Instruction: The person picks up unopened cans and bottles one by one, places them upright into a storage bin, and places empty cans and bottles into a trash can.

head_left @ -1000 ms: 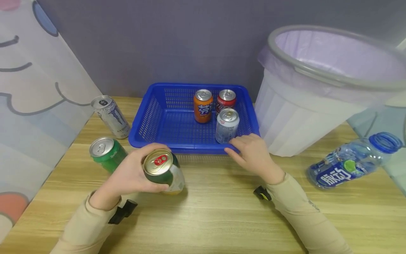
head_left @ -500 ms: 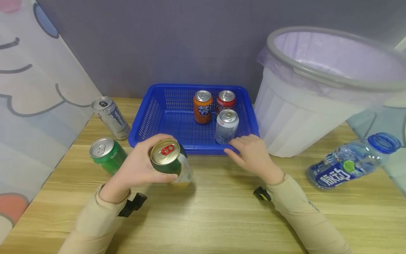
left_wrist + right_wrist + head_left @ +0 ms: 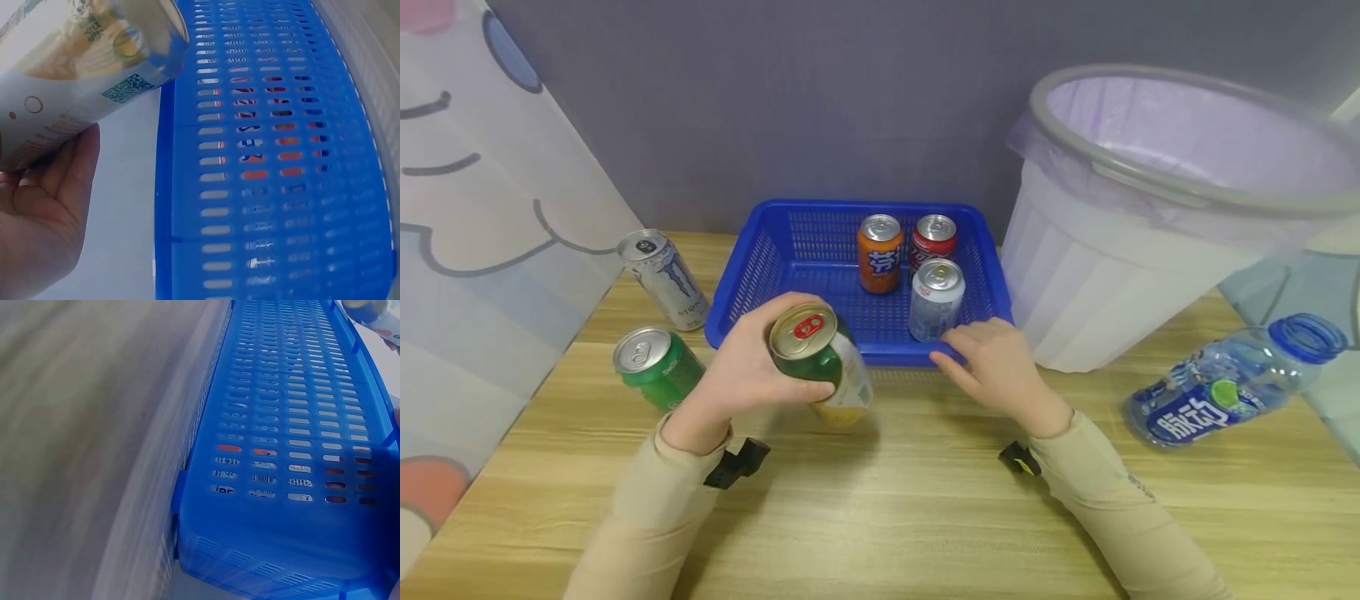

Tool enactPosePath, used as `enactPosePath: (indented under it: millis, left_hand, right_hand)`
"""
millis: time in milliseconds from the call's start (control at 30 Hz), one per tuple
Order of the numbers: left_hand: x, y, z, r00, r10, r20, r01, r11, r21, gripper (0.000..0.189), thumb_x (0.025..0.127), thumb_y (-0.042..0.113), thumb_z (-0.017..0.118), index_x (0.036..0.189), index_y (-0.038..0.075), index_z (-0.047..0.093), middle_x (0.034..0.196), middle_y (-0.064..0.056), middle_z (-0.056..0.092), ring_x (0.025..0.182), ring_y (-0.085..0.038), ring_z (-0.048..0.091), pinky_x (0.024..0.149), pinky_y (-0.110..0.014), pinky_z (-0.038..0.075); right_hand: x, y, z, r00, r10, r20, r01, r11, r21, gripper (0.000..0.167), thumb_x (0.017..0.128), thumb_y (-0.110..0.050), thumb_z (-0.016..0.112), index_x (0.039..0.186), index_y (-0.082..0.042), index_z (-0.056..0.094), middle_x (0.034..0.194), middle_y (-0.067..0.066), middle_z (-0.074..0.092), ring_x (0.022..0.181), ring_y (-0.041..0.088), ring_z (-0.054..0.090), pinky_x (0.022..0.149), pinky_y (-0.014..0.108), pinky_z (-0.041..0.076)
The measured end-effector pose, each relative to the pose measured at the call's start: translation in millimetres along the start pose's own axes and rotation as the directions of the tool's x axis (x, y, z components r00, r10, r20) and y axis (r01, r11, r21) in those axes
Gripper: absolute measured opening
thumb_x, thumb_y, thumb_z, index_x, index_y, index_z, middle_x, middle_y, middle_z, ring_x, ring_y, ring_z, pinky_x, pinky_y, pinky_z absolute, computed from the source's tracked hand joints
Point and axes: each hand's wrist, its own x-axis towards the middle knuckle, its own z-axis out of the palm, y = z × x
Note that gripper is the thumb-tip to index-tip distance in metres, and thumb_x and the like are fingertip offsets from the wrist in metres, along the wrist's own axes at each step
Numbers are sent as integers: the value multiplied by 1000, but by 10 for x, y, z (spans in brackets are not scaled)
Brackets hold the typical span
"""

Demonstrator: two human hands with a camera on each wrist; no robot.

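The wooden table (image 3: 925, 517) carries everything. Toward its far right corner stands the white bin (image 3: 1097, 267); its purple bag (image 3: 1187, 133) is folded over the rim, probably so that it does not slip down inside. Left of the bin, along the far edge, lies the blue basket (image 3: 895, 356). Near the right edge is the blue bottle (image 3: 1210, 396), without a cap that I can see.

The left hand (image 3: 737, 367) grips the green and gold can (image 3: 825, 360), its thumb on the near side, in front of the basket's near left corner. The can is tilted and seems lifted; such a grip round the side should support it well. The right hand (image 3: 1000, 367) bends its fingers over the basket's near rim, close to the right corner, which I think makes the basket steady.

By the table's left edge stand the tall silver can (image 3: 666, 283) and the Sprite can (image 3: 670, 367), the latter nearer. Inside the basket, the orange can (image 3: 880, 258), the red can (image 3: 932, 247) and the pale can (image 3: 936, 300) stand upright toward its right end, perhaps to leave the left end free.
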Motion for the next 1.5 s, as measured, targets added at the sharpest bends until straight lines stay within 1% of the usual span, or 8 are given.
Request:
enactPosePath:
  millis: [167,300,467,633,933,1233,1367,1500]
  left_hand:
    - [82,-17,44,1000,-16,-5,16,999,-39,64,57,3,85,115,4,59,103,-7,66,94,-13,61,86,-26,50]
    - [135,-19,70,1000,-2,-28,0,997,-74,64,57,1,84,116,2,58,104,-8,66,94,-13,62,86,-27,50]
    - [171,-37,90,995,35,-89,-50,984,-170,66,57,-6,79,119,-4,55,106,3,64,97,-12,60,87,-25,49]
    - [170,-75,95,983,17,-182,-62,967,-246,70,57,-10,76,122,-7,52,106,14,63,97,-10,58,84,-22,49]
    - [184,-112,117,949,-61,-310,-36,953,-300,70,59,-9,76,124,2,54,106,10,61,98,-11,56,80,-20,51]
    - [220,-216,183,905,-158,-395,-36,897,-441,68,63,-7,68,127,7,51,108,5,59,98,-12,57,78,-21,54]
    - [240,-269,198,895,-166,-414,-81,851,-518,68,64,-8,66,127,10,49,109,3,58,97,-11,58,79,-21,53]
    - [261,-320,204,894,-152,-422,-143,796,-588,64,65,-7,67,124,10,50,109,1,58,95,-11,59,79,-21,53]
  right_hand:
    - [-5,9,8,1000,1,3,-1,1000,-4,62,100,-52,25,76,-9,63,63,2,62,56,21,58,52,35,40]
    - [-1,11,19,1000,-7,-3,7,1000,-7,61,100,-51,25,75,-9,62,62,2,61,55,21,57,51,35,40]
    - [12,9,26,1000,-15,-11,15,1000,-5,61,100,-51,26,75,-8,62,61,2,60,54,21,57,51,35,39]
    - [20,13,26,1000,-16,-16,16,1000,-9,61,100,-51,26,75,-8,62,62,3,61,54,21,57,51,35,39]
    - [20,16,17,1000,-9,-12,9,1000,-8,62,100,-51,25,74,-8,62,61,3,60,55,22,57,51,36,40]
    - [5,8,12,1000,-7,-9,7,1000,0,63,100,-51,25,76,-7,64,63,3,62,56,22,59,52,36,41]
    - [-5,5,12,1000,-7,-10,7,1000,0,64,100,-51,25,76,-7,64,63,4,63,56,21,59,52,35,41]
    - [-8,5,15,1000,-6,-11,6,1000,-6,63,100,-51,25,76,-7,64,63,4,62,56,21,59,52,35,41]
